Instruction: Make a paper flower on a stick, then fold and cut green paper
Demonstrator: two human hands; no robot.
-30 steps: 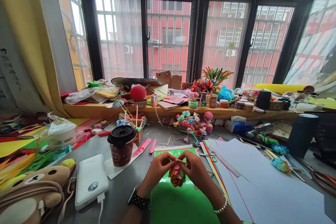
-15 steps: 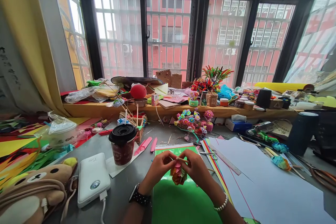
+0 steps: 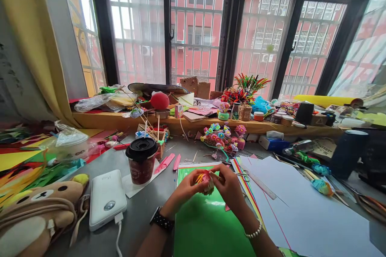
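Both my hands are raised over a green sheet on the grey table. Between them is a small folded paper flower in pink, red and yellow. My left hand, with a black watch on its wrist, pinches the flower from the left. My right hand, with a pearl bracelet, closes on the flower's right side, and a thin wooden stick pokes out by its fingers. The flower's underside is hidden by my fingers.
A lidded coffee cup and a white power bank stand left of the green sheet, with a plush bear bag beyond. White sheets, coloured paper strips, a ruler and scissors lie to the right. Paper flowers crowd the windowsill.
My hands have lifted the paper flower and turned it, so it now sits between my fingers instead of hanging below them. The view has tilted slightly.
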